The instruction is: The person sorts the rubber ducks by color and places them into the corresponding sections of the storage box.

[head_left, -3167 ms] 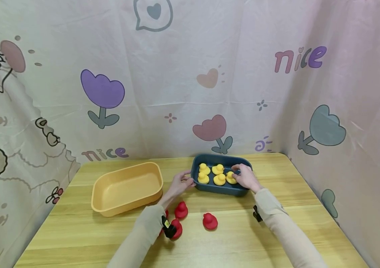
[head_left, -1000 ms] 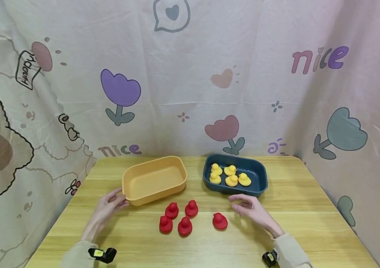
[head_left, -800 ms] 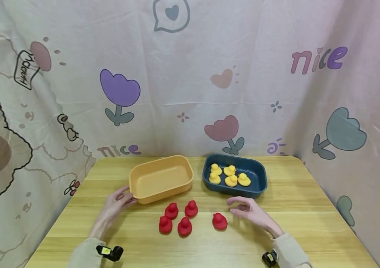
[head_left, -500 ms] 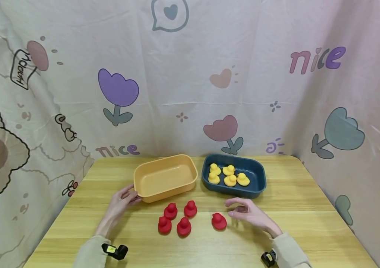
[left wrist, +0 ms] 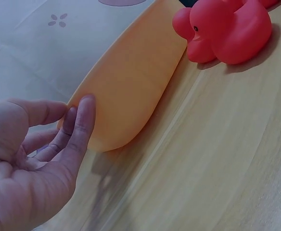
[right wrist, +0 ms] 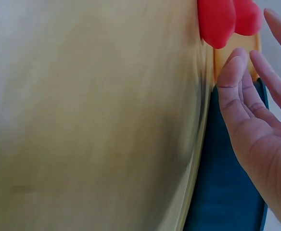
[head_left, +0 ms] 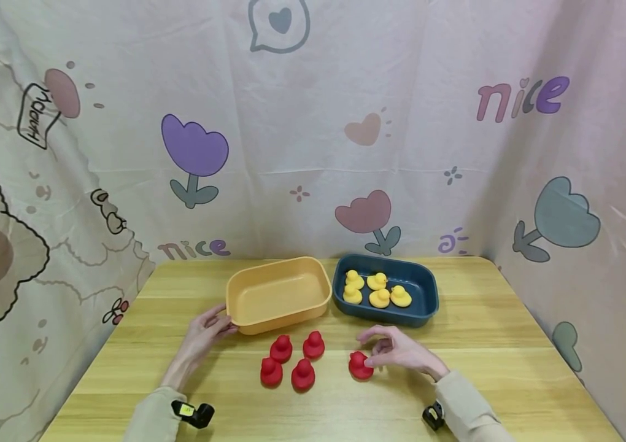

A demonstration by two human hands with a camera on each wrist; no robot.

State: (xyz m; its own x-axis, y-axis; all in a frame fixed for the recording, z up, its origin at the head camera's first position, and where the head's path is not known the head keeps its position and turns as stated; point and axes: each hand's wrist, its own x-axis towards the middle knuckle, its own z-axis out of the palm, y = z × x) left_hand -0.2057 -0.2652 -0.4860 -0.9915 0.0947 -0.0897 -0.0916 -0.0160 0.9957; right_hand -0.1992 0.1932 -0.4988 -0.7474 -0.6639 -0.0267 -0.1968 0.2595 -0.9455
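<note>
My left hand [head_left: 202, 329] pinches the left front corner of a yellow-orange plastic basin [head_left: 280, 320]; in the left wrist view the thumb [left wrist: 84, 120] lies on its outer wall. Over the front middle of the table, my right hand [head_left: 400, 351] reaches above a lone red rubber duck [head_left: 358, 367] with loosely bent, parted fingers. The right wrist view shows a gap between the fingertips [right wrist: 233, 72] and the red duck [right wrist: 217, 21]. Several other red ducks [head_left: 303, 374] stand grouped in front of the basin.
A dark blue basin [head_left: 390, 316] stands right of the yellow-orange one, very close to it. Several yellow rubber ducks [head_left: 379, 299] sit inside, mostly toward its left. A printed cloth [head_left: 291, 123] hangs behind the wooden table [head_left: 484, 344].
The left hand has slid the yellow-orange basin right, up to the blue one. My right hand has left the blue basin and moved left and nearer, over the lone red duck.
</note>
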